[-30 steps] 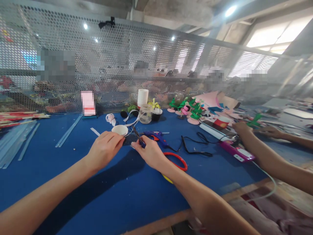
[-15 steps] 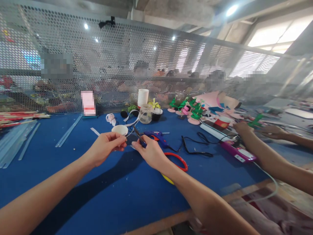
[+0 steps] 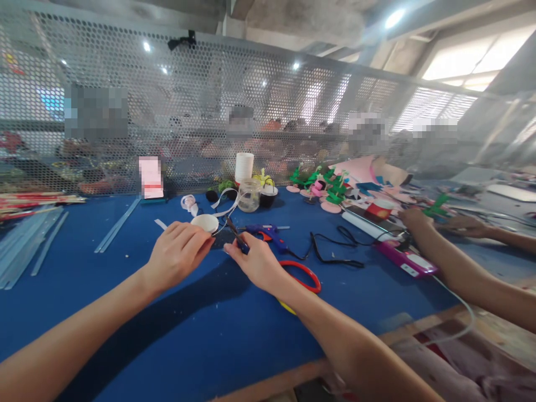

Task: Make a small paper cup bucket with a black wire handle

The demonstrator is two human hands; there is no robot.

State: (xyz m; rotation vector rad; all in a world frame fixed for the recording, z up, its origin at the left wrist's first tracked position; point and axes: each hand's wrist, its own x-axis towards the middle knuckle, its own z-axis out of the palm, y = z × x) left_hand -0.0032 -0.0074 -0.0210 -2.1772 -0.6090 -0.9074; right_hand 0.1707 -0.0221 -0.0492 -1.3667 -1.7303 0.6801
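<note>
Near a round cup (image 3: 205, 223), right hand (image 3: 259, 261) is gripping slim tool (image 3: 239, 238); left hand (image 3: 178, 251), grasp unclear; blue table (image 3: 234, 329) underlying, perforated screen (image 3: 268, 92) behind.

A craft workshop, clearly: the blue worktable (image 3: 234, 335) bears a hot-glue gun (image 3: 278, 240), power strip (image 3: 404, 259) and green craft plants (image 3: 336, 194) (on pink discs (image 3: 330, 207)), with a perforated metal partition (image 3: 188, 100) behind and concrete ceiling (image 3: 305, 22) above.

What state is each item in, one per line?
Left hand: fingers curled, contents unclear
Right hand: closed around slim dark tool
White round cup: open side up
Blue plastic glue gun: lying down
Clear round jar: upright
White nested-cup stack: upright
Red curved handle: partly hidden by right forearm
Purple-and-white power strip: lying flat
Translucent bluish strips: loosely piled
</note>
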